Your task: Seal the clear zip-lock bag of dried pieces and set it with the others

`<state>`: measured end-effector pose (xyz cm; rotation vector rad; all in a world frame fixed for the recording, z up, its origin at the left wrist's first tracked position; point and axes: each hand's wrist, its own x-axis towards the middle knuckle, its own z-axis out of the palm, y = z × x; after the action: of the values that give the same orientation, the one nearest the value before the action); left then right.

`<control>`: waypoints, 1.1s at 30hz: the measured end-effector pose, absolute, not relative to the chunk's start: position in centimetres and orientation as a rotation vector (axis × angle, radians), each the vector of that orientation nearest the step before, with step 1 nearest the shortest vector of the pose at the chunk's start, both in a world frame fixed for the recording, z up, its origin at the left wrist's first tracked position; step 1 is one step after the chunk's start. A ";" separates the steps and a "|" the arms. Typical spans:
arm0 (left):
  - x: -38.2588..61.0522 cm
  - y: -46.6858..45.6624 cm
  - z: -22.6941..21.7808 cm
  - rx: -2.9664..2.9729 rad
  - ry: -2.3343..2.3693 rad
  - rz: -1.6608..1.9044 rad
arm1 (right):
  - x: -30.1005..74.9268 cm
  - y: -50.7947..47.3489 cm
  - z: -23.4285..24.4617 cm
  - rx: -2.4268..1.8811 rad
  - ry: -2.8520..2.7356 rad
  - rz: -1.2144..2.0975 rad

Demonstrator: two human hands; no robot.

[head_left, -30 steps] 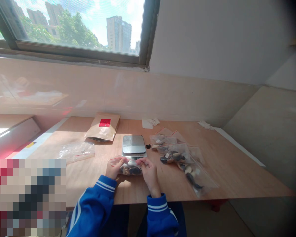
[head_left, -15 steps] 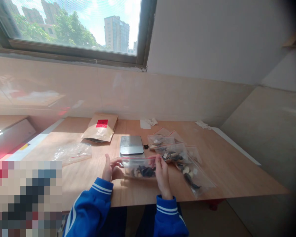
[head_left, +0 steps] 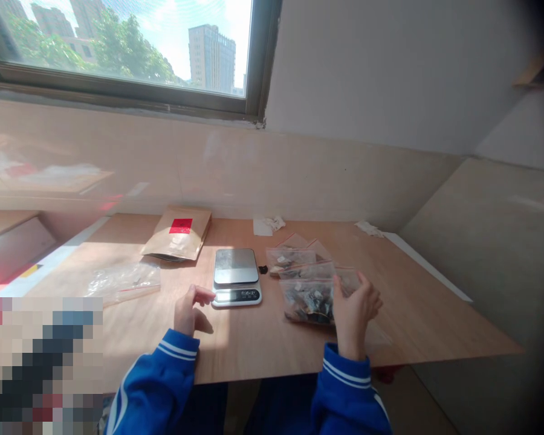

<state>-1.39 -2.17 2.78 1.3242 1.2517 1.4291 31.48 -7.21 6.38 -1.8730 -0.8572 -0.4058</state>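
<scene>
My right hand [head_left: 354, 314] grips the right edge of a clear zip bag [head_left: 306, 299] of dark dried pieces. That bag overlaps the other zip bags [head_left: 294, 257] on the right side of the table. My left hand [head_left: 191, 311] holds nothing; its fingers are apart and point at the left front corner of a kitchen scale [head_left: 236, 266]. Whether the fingertips touch the scale, I cannot tell. Nothing lies on the scale's metal plate. A small dark piece [head_left: 263, 270] rests just right of it.
At the back left stands a brown paper pouch [head_left: 176, 235] with a red label. A clear plastic bag [head_left: 124, 281] lies flat in front of it. White crumpled paper [head_left: 276, 223] sits near the wall, with another scrap [head_left: 369, 228] farther right. The wooden table's [head_left: 435, 314] front edge is close to me.
The zip bag has moved right with my right hand, from in front of the scale to over the other bags. My left hand has let go of it, and the scale's front panel now shows.
</scene>
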 end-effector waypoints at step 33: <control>-10.9 9.7 3.3 1.976 2.353 1.618 | 19.3 3.6 4.0 -1.567 -1.564 0.145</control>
<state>-10.93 9.65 3.26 1.9757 2.3526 1.6176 19.26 3.57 3.96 -1.5667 -1.5639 0.1453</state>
